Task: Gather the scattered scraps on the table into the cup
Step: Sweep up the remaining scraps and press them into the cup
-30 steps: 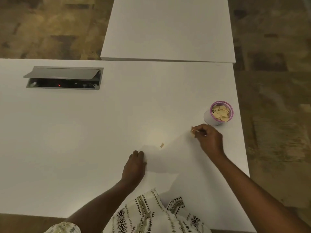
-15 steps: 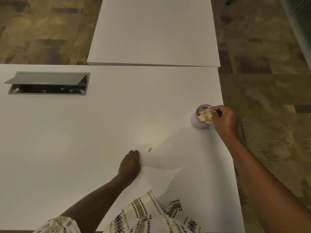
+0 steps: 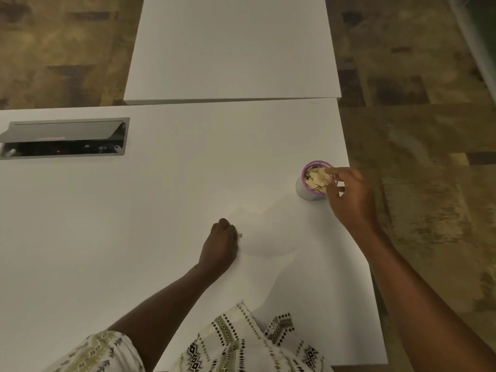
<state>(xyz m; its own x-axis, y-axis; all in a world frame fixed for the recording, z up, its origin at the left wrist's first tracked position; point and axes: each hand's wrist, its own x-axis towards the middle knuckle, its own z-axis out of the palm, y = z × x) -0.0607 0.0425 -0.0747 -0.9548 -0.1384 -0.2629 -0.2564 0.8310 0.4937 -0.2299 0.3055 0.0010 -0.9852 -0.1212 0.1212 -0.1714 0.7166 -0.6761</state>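
A small white cup [image 3: 304,190] with a purple rim stands near the table's right edge, filled with tan paper scraps [image 3: 317,179]. My right hand [image 3: 351,197] hovers at the cup's right side, fingers loosely spread over the rim and holding nothing I can see. One loose tan scrap [image 3: 240,235] lies on the white table [image 3: 134,224] in front of me. My left hand [image 3: 221,242] rests there with fingers curled, and the scrap pokes out at its thumb side; the fingertips are hidden.
An open metal cable box [image 3: 64,138] is set into the table at the far left. A second white table [image 3: 230,49] adjoins at the back. The table's right edge runs just beyond the cup, with patterned floor [image 3: 429,210] below.
My right hand carried a scrap from the table up to the cup and opened over it. My left hand slid forward and right until it reached the loose scrap.
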